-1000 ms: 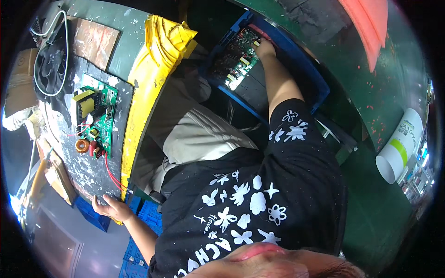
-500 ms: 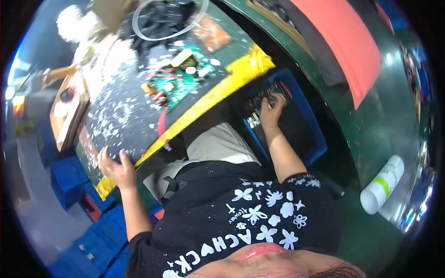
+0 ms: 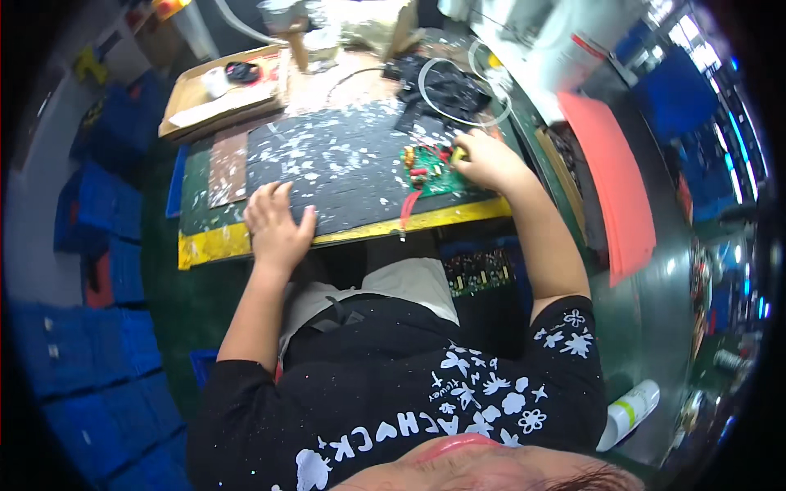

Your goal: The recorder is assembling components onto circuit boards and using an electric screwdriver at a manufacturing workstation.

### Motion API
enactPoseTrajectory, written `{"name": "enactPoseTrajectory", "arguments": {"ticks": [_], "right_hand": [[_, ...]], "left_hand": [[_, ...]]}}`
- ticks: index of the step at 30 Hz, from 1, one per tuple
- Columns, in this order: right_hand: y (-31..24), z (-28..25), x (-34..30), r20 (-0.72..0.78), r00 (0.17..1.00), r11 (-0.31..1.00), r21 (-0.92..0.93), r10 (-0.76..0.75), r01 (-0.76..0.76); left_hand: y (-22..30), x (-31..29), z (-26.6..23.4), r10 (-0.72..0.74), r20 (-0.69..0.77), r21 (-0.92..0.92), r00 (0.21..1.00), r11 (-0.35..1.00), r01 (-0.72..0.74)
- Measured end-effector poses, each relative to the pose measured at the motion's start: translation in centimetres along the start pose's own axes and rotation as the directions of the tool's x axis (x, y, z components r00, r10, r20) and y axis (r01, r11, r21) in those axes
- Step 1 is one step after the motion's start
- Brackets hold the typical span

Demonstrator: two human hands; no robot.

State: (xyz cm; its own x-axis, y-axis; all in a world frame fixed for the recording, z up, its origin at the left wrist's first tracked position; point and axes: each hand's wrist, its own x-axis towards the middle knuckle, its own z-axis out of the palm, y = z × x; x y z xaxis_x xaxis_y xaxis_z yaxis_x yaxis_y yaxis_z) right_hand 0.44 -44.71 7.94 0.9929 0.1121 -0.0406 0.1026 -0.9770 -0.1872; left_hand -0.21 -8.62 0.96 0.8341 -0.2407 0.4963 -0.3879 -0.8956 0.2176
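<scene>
My left hand (image 3: 278, 225) lies on the black mat (image 3: 348, 192) by its front edge, fingers spread and nothing in them. On the mat's right side is a green circuit board (image 3: 438, 182) with red, orange and yellow parts. A red ribbon lead (image 3: 408, 209) trails from it over the yellow-taped table edge (image 3: 360, 231). My right hand (image 3: 490, 164) is closed at the board's right side, thumb and fingertips at a yellow part. The palm hides that end of the board.
Below the table's right side, a bin holds several circuit boards (image 3: 479, 272). Black plastic (image 3: 442, 90) and a clear hose ring lie behind the mat. A cardboard tray (image 3: 225, 94) stands back left. Red sheets (image 3: 610, 188) and a white-and-green bottle (image 3: 629, 416) are at the right.
My right hand has left the boards in the bin and come up to the circuit board on the mat. My left hand has shifted further onto the mat. The whole view has turned.
</scene>
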Motion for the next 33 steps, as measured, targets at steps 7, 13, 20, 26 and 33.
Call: {"name": "enactPoseTrajectory", "arguments": {"ticks": [7, 13, 20, 26, 33], "right_hand": [[-4.3, -0.7, -0.2, -0.056, 0.994, 0.977, 0.187, -0.096, 0.105], [-12.5, 2.1, 1.1, -0.095, 0.980, 0.960, 0.206, -0.173, 0.189], [-13.1, -1.2, 9.5, -0.596, 0.754, 0.941, -0.006, -0.275, 0.339], [-15.3, -2.2, 25.6, -0.216, 0.961, 0.434, 0.859, -0.173, 0.271], [-17.3, -0.6, 22.6, -0.191, 0.953, 0.401, 0.874, -0.236, 0.274]], "left_hand": [[-0.1, -0.8, 0.1, -0.021, -0.116, -0.008, 0.993, 1.000, 0.020], [-0.8, -0.6, 0.2, 0.013, -0.113, -0.058, 0.993, 0.998, -0.020], [-0.9, -0.8, -0.3, 0.007, -0.075, -0.081, 0.997, 0.997, -0.013], [-0.7, -0.6, -0.3, 0.004, -0.075, -0.102, 0.997, 0.995, -0.012], [-0.9, -0.1, 0.1, 0.035, -0.106, -0.108, 0.994, 0.993, -0.046]]}}
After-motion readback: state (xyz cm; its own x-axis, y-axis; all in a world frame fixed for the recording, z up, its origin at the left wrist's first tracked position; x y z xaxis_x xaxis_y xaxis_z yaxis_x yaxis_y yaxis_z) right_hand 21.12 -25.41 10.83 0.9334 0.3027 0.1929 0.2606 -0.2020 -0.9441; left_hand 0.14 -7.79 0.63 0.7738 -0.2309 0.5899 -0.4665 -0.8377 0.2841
